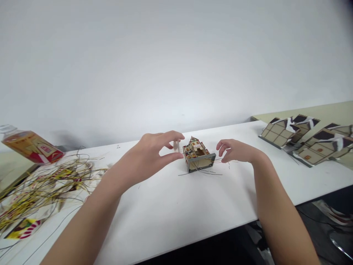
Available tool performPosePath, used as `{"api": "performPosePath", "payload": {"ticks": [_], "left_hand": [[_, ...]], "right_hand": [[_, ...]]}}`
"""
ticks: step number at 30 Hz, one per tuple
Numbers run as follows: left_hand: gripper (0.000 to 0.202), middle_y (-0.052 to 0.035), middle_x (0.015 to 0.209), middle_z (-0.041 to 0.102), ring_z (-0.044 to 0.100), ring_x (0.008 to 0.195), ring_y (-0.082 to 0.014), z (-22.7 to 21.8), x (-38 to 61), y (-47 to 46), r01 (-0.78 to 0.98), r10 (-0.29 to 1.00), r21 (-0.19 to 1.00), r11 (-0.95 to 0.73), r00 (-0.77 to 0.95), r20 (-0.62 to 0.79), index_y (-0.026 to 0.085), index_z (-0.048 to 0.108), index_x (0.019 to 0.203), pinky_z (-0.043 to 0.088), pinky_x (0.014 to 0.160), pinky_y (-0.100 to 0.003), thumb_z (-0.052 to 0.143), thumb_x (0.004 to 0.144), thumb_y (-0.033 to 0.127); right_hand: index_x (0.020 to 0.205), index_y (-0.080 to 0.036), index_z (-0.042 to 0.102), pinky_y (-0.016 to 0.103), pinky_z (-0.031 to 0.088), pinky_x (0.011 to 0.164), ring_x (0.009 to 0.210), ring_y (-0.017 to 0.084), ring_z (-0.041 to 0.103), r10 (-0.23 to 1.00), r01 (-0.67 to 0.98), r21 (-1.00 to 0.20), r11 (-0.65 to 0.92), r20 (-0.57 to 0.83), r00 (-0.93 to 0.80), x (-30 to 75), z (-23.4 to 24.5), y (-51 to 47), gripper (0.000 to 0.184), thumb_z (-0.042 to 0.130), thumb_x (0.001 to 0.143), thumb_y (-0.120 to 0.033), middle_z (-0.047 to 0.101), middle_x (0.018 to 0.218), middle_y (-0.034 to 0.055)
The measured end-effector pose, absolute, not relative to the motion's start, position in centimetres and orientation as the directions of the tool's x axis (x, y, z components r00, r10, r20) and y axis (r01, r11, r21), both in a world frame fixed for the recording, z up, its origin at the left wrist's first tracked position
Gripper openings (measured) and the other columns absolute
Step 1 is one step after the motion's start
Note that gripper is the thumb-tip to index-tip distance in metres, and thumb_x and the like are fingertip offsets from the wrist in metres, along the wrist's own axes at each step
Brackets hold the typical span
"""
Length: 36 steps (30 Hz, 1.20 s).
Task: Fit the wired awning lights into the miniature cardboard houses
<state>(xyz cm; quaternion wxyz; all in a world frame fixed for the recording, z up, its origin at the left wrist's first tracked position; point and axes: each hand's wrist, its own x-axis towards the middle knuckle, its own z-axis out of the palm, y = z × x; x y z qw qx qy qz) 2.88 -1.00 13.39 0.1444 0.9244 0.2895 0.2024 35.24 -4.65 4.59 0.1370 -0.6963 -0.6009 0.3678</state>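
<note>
A small model house (196, 148) lies tipped over on the white table, its grey-edged base (202, 162) facing me. Thin dark wires (206, 171) trail from the base onto the tabletop. Close to the house's left side is my left hand (153, 152), thumb and index finger spread apart. A small pale panel (177, 146) shows in that gap; whether it belongs to the house or touches the fingers, I cannot tell. On the other side my right hand (234, 151) hovers with loosely bent fingers, thumb apart, near the wire ends and holding nothing visible.
Several similar model houses (280, 132) stand at the right end of the table (176, 217). A heap of yellow and black wires (57, 176) with printed pieces covers the left side. Behind it a plastic bottle (31, 145) leans. A plain wall (176, 66) rises behind the table.
</note>
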Motion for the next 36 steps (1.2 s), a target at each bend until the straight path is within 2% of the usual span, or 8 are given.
{"api": "performPosePath", "payload": {"ticks": [6, 12, 17, 20, 25, 31, 34, 36], "left_hand": [[0.029, 0.0033, 0.11, 0.066, 0.067, 0.088, -0.0156, 13.0, 3.3, -1.0, 0.47, 0.575, 0.344, -0.813, 0.743, 0.343, 0.032, 0.059, 0.113, 0.048, 0.058, -0.02, 0.058, 0.086, 0.044], [0.03, -0.0003, 0.105, 0.068, 0.066, 0.087, -0.0164, 11.7, 4.4, -0.8, 0.438, 0.56, 0.349, -0.828, 0.645, 0.52, 0.028, 0.062, 0.11, 0.048, 0.054, -0.019, 0.062, 0.083, 0.042], [0.03, -0.002, 0.103, 0.067, 0.065, 0.086, -0.0159, 10.5, 6.1, -0.9, 0.375, 0.603, 0.473, -0.797, 0.523, 0.602, 0.025, 0.064, 0.107, 0.054, 0.078, -0.027, 0.066, 0.081, 0.039], [0.029, -0.0039, 0.102, 0.067, 0.065, 0.084, -0.0153, 9.6, 7.4, -1.3, 0.317, 0.704, 0.632, -0.707, 0.406, 0.583, 0.022, 0.064, 0.103, 0.054, 0.081, -0.029, 0.068, 0.079, 0.037], [0.032, -0.0068, 0.102, 0.066, 0.066, 0.081, -0.0159, 7.6, 9.9, -1.0, 0.053, 0.837, 0.86, -0.507, 0.268, 0.477, 0.018, 0.06, 0.098, 0.055, 0.075, -0.028, 0.072, 0.075, 0.037], [0.04, -0.0032, 0.085, 0.069, 0.066, 0.069, -0.0141, 5.4, 12.7, 0.7, -0.06, 0.94, 0.963, -0.264, 0.206, 0.271, 0.017, 0.059, 0.096, 0.055, 0.074, -0.03, 0.075, 0.069, 0.044], [0.042, -0.0024, 0.084, 0.068, 0.066, 0.067, -0.0144, 4.5, 13.1, 1.2, -0.094, 0.959, 0.968, -0.232, 0.144, 0.244, 0.017, 0.06, 0.093, 0.055, 0.074, -0.031, 0.076, 0.066, 0.045], [0.042, -0.0025, 0.087, 0.067, 0.067, 0.069, -0.0142, 3.9, 12.9, 1.3, -0.112, 0.967, 0.967, -0.227, 0.094, 0.238, 0.016, 0.059, 0.092, 0.055, 0.078, -0.032, 0.076, 0.066, 0.045]], "right_hand": [[0.098, -0.025, 0.056, 0.027, 0.046, 0.062, 0.077, 0.017, 0.063, 0.941, 0.678, -0.704, -0.214, -0.335, -0.051, 36.2, 3.8, -4.0, 0.04, 0.069, 0.061, -0.021, 0.067, 0.102, 0.002], [0.098, -0.023, 0.057, 0.027, 0.046, 0.061, 0.076, 0.016, 0.062, 0.935, 0.61, -0.777, -0.157, -0.316, -0.161, 36.9, 2.6, -3.0, 0.044, 0.066, 0.056, -0.015, 0.065, 0.095, 0.0018], [0.097, -0.022, 0.058, 0.027, 0.047, 0.064, 0.079, 0.016, 0.061, 0.929, 0.608, -0.781, -0.141, -0.317, -0.193, 37.1, 2.0, -2.3, 0.045, 0.064, 0.053, -0.011, 0.064, 0.095, 0.0023], [0.1, -0.022, 0.057, 0.027, 0.048, 0.067, 0.083, 0.017, 0.062, 0.926, 0.596, -0.791, -0.138, -0.317, -0.207, 37.0, 2.1, -2.2, 0.048, 0.071, 0.055, -0.016, 0.066, 0.101, 0.0033], [0.101, -0.023, 0.056, 0.027, 0.046, 0.07, 0.084, 0.017, 0.063, 0.885, 0.581, -0.802, -0.137, -0.363, -0.292, 36.6, 2.5, -2.3, 0.052, 0.081, 0.056, -0.03, 0.068, 0.102, 0.003], [0.099, -0.024, 0.054, 0.028, 0.045, 0.073, 0.086, 0.016, 0.063, 0.894, 0.521, -0.842, -0.142, -0.335, -0.298, 36.5, 2.5, -2.3, 0.046, 0.079, 0.062, -0.034, 0.07, 0.101, 0.0027], [0.097, -0.023, 0.055, 0.028, 0.045, 0.072, 0.085, 0.017, 0.063, 0.905, 0.515, -0.847, -0.13, -0.313, -0.288, 36.4, 2.4, -2.4, 0.042, 0.078, 0.064, -0.035, 0.069, 0.1, 0.0035], [0.097, -0.023, 0.054, 0.028, 0.046, 0.07, 0.082, 0.016, 0.062, 0.935, 0.515, -0.854, -0.074, -0.239, -0.261, 36.2, 2.6, -2.5, 0.041, 0.077, 0.065, -0.035, 0.068, 0.101, 0.004]]}}
